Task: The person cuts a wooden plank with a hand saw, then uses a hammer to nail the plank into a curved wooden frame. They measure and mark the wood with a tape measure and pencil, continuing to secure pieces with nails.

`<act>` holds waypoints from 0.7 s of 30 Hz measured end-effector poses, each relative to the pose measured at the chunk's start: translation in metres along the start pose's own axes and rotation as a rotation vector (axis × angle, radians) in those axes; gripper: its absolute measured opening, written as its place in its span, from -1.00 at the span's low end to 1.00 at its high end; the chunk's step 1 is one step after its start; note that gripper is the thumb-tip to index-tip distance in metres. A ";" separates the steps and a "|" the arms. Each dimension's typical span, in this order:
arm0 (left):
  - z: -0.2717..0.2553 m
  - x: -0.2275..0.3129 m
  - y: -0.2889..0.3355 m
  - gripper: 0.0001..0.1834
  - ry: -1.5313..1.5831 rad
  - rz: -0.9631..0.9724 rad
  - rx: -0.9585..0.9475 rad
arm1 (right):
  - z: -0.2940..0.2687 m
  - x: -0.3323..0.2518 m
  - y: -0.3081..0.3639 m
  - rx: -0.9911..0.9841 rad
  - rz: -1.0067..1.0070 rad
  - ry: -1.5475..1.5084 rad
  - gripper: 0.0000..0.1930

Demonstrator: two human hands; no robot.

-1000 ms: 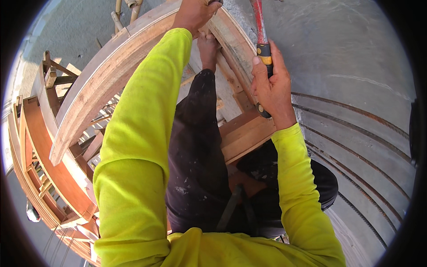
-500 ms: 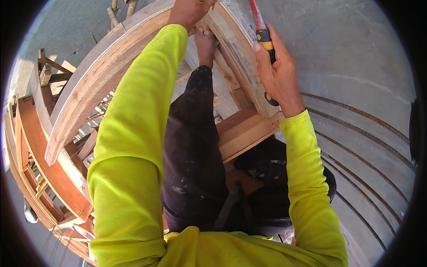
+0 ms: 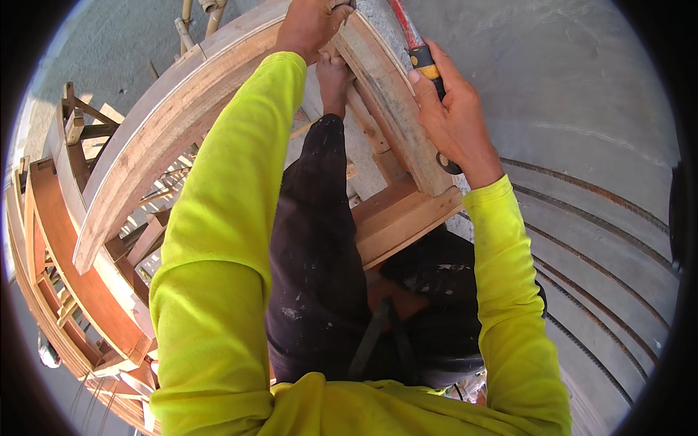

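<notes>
My right hand [image 3: 459, 116] is wrapped round a tool handle [image 3: 424, 64] with a red shaft and a black-and-yellow grip. The tool's head lies beyond the upper edge, so its kind is hidden. At the top, my left hand [image 3: 309, 27] is closed at the upper end of a straight wooden beam [image 3: 389, 98], where the curved wooden frame [image 3: 171, 102] meets it. Something small and dark shows at its fingertips, too small to name. Below that hand my bare foot [image 3: 334, 76] rests inside the frame, and a wooden crosspiece [image 3: 407, 221] joins the beam's near end.
A smooth grey concrete surface [image 3: 567, 94] fills the right side, with several rusty reinforcing bars [image 3: 582, 185] running along it. More curved timber formwork [image 3: 80, 254] stands at the left. Bamboo poles [image 3: 185, 29] rise at the upper left.
The tool in my right hand has shifted slightly left and tilted a little. My left hand sits slightly lower in the picture, still at the beam's upper end.
</notes>
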State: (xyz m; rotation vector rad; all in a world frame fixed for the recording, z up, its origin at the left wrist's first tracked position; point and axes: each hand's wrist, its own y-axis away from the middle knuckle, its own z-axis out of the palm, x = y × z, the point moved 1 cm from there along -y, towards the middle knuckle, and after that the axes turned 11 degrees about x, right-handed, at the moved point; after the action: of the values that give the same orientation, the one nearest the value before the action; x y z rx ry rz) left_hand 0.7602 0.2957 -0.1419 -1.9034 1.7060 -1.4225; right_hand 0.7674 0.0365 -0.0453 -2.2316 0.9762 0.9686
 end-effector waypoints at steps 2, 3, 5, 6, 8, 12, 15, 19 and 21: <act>0.000 0.000 0.001 -0.80 -0.004 -0.013 -0.006 | 0.000 -0.015 0.001 0.141 -0.133 -0.116 -0.50; 0.001 0.001 0.000 -0.79 -0.002 -0.033 -0.011 | 0.001 -0.016 0.002 0.189 -0.173 -0.136 -0.50; 0.003 0.001 -0.001 -0.78 0.018 -0.066 -0.026 | 0.003 -0.013 0.000 0.265 -0.249 -0.137 -0.50; 0.004 0.001 0.000 -0.78 0.036 -0.078 -0.036 | 0.001 -0.008 -0.004 0.233 -0.244 -0.087 -0.50; 0.006 -0.001 0.003 -0.79 0.054 -0.117 -0.015 | -0.003 0.004 -0.008 0.096 -0.180 0.048 -0.50; 0.008 -0.012 0.005 -0.80 0.095 -0.178 0.089 | -0.010 -0.014 -0.009 0.116 -0.191 -0.010 -0.49; 0.011 0.006 0.007 -0.81 0.105 -0.285 0.028 | -0.001 -0.011 -0.001 0.325 -0.253 -0.190 -0.48; 0.012 0.001 0.008 -0.79 0.077 -0.217 0.112 | -0.004 0.020 -0.008 -0.030 -0.108 0.124 -0.49; 0.009 0.000 0.006 -0.80 0.048 -0.253 0.102 | -0.008 0.006 -0.015 0.042 -0.155 0.076 -0.49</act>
State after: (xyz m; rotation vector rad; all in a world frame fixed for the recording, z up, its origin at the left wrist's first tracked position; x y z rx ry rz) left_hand 0.7637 0.2902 -0.1508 -2.1035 1.4206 -1.6215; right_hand 0.7854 0.0376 -0.0423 -2.2848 0.8337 0.7930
